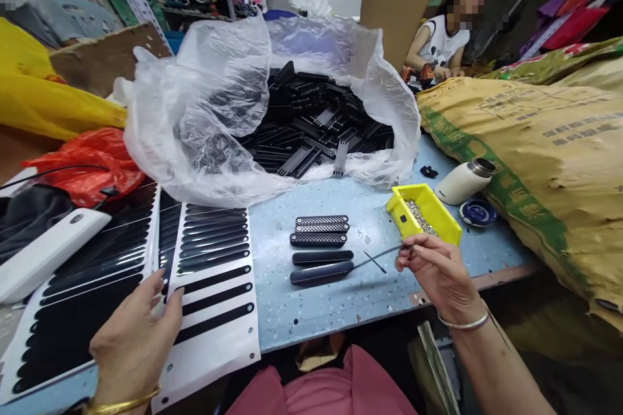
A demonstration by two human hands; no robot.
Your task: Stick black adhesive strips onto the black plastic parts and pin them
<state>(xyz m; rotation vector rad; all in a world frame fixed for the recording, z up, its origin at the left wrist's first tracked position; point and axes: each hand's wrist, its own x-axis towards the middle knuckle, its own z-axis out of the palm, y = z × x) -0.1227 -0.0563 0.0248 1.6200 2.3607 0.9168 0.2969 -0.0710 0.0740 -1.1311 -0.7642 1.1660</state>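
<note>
My right hand point(440, 272) pinches thin metal tweezers point(377, 255) whose tip touches the nearest of several black oblong pieces point(321, 272) lined up on the blue table point(341, 311). Three of those pieces point(321, 229) show perforated faces. My left hand point(139, 331) rests with fingers spread on a white backing sheet point(214, 311) of black oblong stickers. A yellow tray point(423, 213) of small metal parts sits just beyond my right hand.
A large clear plastic bag point(204, 110) full of black plastic parts lies behind. Further sticker sheets point(87, 272), a white device point(46, 249) and an orange bag point(92, 162) are left. A white bottle point(464, 181), its cap point(477, 213) and a big yellow sack point(545, 162) are right. A person point(442, 39) sits beyond.
</note>
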